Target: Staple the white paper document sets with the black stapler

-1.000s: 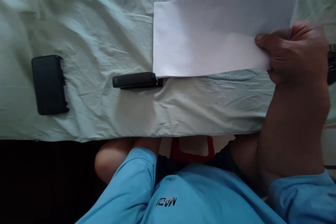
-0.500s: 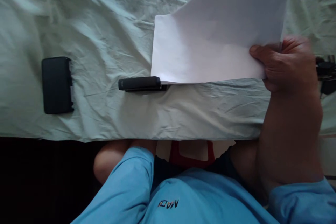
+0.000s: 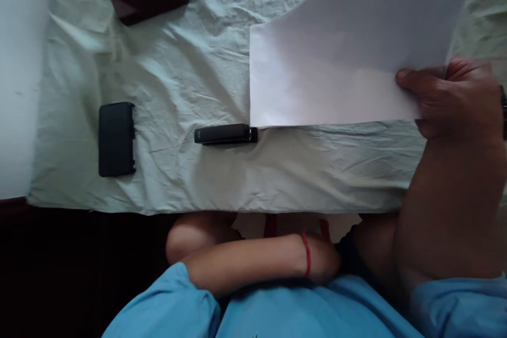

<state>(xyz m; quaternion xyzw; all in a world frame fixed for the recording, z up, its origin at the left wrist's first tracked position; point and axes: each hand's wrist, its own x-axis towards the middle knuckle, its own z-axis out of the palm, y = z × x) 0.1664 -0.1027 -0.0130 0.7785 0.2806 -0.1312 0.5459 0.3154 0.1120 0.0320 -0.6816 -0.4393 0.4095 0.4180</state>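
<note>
My right hand (image 3: pixel 455 95) grips the near right part of some white paper (image 3: pixel 328 79), thumb on top and the other fingers underneath. The paper is lifted and bowed at its far right, while its left edge lies low by the cloth. Just left of its near left corner rests a black stapler (image 3: pixel 224 134), lying along the table's length and apart from both hands. My left hand (image 3: pixel 322 259), with a red string at the wrist, lies across my lap away from the table; its fingers are blurred and mostly hidden.
A pale green cloth (image 3: pixel 166 169) with wrinkles covers the table, its edge running just before my knees. A black rectangular case (image 3: pixel 116 140) lies at the left. A dark red box (image 3: pixel 154 2) stands at the far left. Something dark (image 3: pixel 504 111) is partly cut off at the right edge.
The paper's corner has come out of the stapler's mouth. My left arm has swung from hanging between my knees to lying across my lap. The whole view has shifted, showing more of the left side.
</note>
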